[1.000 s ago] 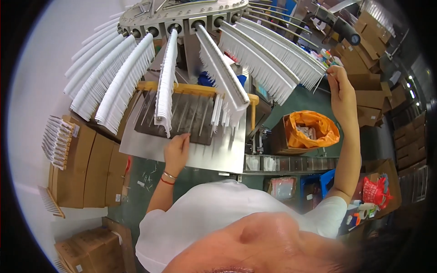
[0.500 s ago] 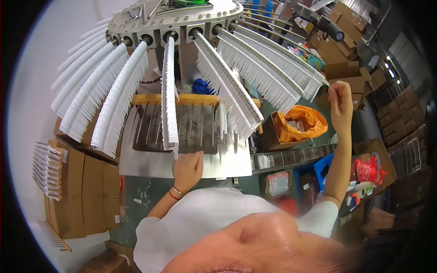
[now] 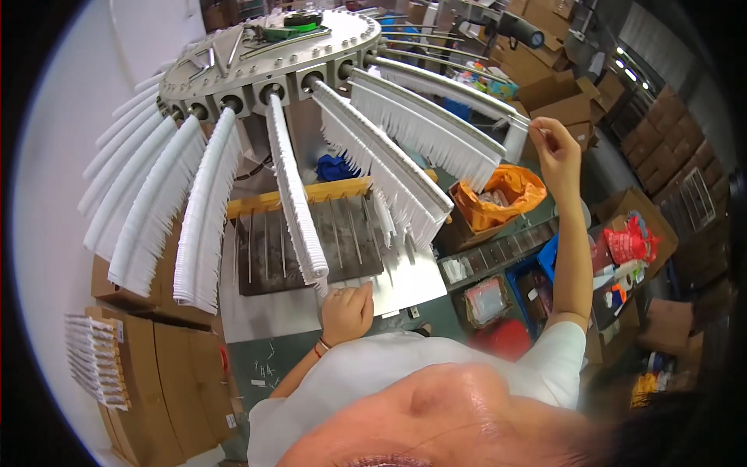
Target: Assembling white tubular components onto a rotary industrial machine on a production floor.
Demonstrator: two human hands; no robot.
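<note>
While open, orange bag (image 3: 498, 194) of parts.

Head view, single, worn on the person's head. Faces steeply down and forward onto the round metal carousel (image 3: 264, 54), which sits at upper centre, near the lens. Below the carousel, the person's own face and white shirt fill the lower edge, closest of all. Left of the carousel, a pale wall curves with the fisheye rim. Right of the carousel, cardboard boxes (image 3: 560, 93) recede farther off. Straight arms radiating from the carousel bend toward the rim. No second view to compare.
</note>
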